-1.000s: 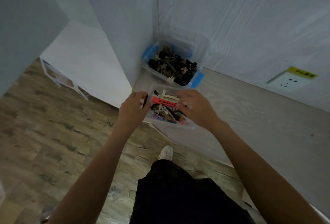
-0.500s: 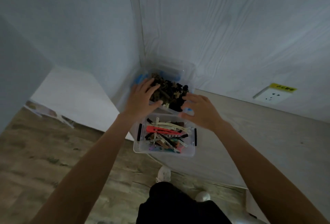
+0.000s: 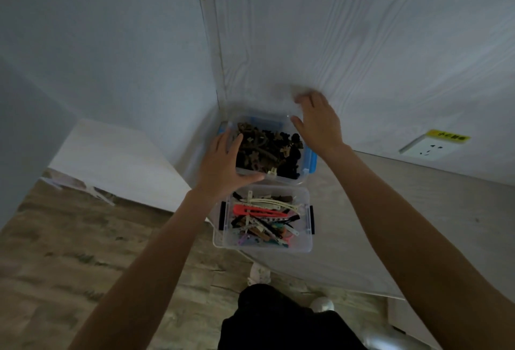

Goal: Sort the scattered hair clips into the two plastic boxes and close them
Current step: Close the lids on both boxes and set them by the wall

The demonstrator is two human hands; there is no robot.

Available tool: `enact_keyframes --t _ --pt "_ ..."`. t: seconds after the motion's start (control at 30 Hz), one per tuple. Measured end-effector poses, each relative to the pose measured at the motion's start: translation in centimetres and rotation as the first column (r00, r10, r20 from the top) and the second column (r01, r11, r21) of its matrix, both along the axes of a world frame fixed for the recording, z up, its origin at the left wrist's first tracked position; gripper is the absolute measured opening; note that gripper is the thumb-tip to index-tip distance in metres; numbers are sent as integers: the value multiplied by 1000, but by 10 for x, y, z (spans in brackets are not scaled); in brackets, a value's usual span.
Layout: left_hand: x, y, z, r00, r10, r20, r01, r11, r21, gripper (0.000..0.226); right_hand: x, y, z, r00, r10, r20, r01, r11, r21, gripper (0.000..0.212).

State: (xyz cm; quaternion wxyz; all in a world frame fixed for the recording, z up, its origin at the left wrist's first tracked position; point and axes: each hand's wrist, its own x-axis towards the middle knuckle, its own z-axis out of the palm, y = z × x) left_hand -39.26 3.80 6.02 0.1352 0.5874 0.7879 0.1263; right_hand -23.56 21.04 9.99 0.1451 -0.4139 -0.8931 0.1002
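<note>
Two clear plastic boxes stand on the table corner. The near box (image 3: 303, 248) with black latches holds long coloured hair clips (image 3: 262, 211). Behind it the far box (image 3: 312, 164) with blue latches is full of dark brown and black claw clips (image 3: 267, 149). My left hand (image 3: 223, 165) lies with straight fingers on the far box's left front corner, thumb along its front rim. Over the box's back right corner, my right hand (image 3: 317, 123) is raised with spread fingers, blurred, near the wall. No lid shows plainly on either box.
The boxes sit in the corner of a pale wood-grain table (image 3: 390, 224) against two white walls. A wall socket (image 3: 426, 149) with a yellow label is at the right. Wood-pattern floor (image 3: 69, 252), my dark trousers and shoes lie below.
Both hands left the near box and reached forward to the far box. The left one settled on its left front corner; the right rose past its back right corner.
</note>
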Motion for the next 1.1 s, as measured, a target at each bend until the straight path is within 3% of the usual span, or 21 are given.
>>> enact_keyframes --t 0.1,0.23,0.33,0.4,0.47,0.53,0.63,0.7,0.8,0.93,1.1 --pt "0 -4 -2 1000 -7 -18 7 1000 4 115 -2 2 -1 997 6 78 -13 996 90 22" --pt "4 -10 1 999 13 46 -16 998 65 105 9 -14 17 990 -16 -141 33 993 116 15" --pt "12 -17 15 999 24 34 -37 899 437 64 31 -37 30 954 0 -301 47 987 152 9" --pt "16 -20 29 998 61 30 -66 751 658 40 43 -56 25 959 44 -280 0 988 154 9" --pt "17 -20 40 992 103 72 -123 675 727 31 52 -74 11 976 109 -189 -98 993 66 18" --pt "12 -18 41 984 143 103 -173 688 705 29 58 -85 -4 973 204 -108 -213 975 -71 29" --pt "2 -9 36 981 159 107 -191 823 535 32 67 -90 -19 963 269 -18 -267 942 -203 31" --pt "-5 -2 27 972 186 144 -224 919 325 40 70 -90 -22 975 216 -58 -224 940 -258 30" --pt "-12 3 13 942 264 207 -287 954 90 44 66 -90 -21 982 72 -176 -126 940 -316 30" --pt "-12 2 10 924 282 259 -309 948 71 45 57 -81 -23 985 -85 -148 40 958 -284 32" --pt "-11 1 15 886 307 347 -366 923 118 45 45 -78 -23 995 -92 24 95 976 -194 33"
